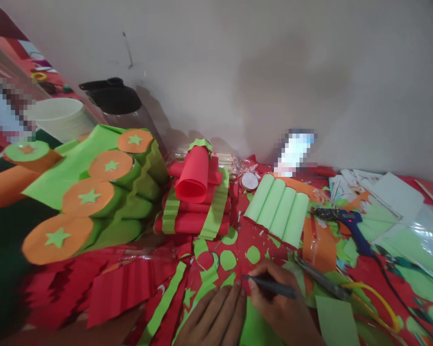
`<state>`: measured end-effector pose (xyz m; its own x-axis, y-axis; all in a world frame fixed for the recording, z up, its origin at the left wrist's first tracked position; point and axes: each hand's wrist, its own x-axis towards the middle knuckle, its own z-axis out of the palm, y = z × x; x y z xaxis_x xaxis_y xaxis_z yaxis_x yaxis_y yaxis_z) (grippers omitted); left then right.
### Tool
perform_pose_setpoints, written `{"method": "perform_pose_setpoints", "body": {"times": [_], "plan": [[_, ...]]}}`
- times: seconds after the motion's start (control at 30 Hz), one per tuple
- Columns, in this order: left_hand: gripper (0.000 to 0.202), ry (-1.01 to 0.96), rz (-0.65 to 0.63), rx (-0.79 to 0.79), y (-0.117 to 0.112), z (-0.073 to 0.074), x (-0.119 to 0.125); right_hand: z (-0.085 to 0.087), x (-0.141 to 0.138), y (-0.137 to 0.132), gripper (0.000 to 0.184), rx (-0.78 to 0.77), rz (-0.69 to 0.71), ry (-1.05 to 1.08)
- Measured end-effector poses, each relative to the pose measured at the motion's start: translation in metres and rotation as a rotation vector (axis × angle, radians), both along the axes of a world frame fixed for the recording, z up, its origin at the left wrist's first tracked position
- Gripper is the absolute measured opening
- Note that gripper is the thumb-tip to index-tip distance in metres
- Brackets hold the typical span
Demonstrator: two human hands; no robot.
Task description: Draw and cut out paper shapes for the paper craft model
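My left hand [216, 317] lies flat at the front with its fingers stretched out, pressing on green paper [258, 322]. Close beside it, my right hand [283, 307] is closed around a dark pen [274, 287]. The pen's tip is near the fingertips of my left hand; whether it touches the paper I cannot tell. Just beyond both hands lie cut green paper circles [228, 260], a small red circle [205, 260] and green scraps. A wavy green strip [166, 302] lies to the left of my left hand.
Orange-ended green rolls with stars [106, 166] stand at left, red rolls [193, 180] and joined light green rolls [277, 211] farther back. To the right lie a glue gun [355, 228], yellow-handled scissors [375, 300] and paper scraps. A phone [294, 151] leans against the wall.
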<state>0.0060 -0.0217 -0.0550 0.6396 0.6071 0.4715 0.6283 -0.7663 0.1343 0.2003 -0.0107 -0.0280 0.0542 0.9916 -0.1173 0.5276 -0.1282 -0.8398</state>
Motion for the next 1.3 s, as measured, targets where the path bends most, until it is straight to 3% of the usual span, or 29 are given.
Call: {"method": "perform_pose_setpoints", "body": {"times": [0.17, 0.47, 0.77, 1.1, 1.3], "plan": [[0.033, 0.007, 0.003, 0.012, 0.0, -0.001, -0.001, -0.001, 0.001, -0.002, 0.009, -0.005, -0.037, 0.094], [0.034, 0.007, 0.018, 0.01, 0.0, -0.002, -0.001, 0.008, -0.003, 0.006, 0.007, 0.018, 0.029, 0.002], [0.037, 0.011, 0.018, 0.011, 0.0, 0.0, -0.001, 0.004, -0.001, 0.003, 0.006, 0.004, 0.004, 0.039], [0.035, 0.096, -0.045, 0.024, 0.011, 0.016, -0.007, 0.005, -0.001, 0.004, 0.003, -0.014, 0.019, 0.036], [0.036, 0.096, -0.045, 0.05, 0.013, 0.015, -0.008, 0.005, 0.0, 0.002, 0.006, -0.008, 0.011, 0.023]]}}
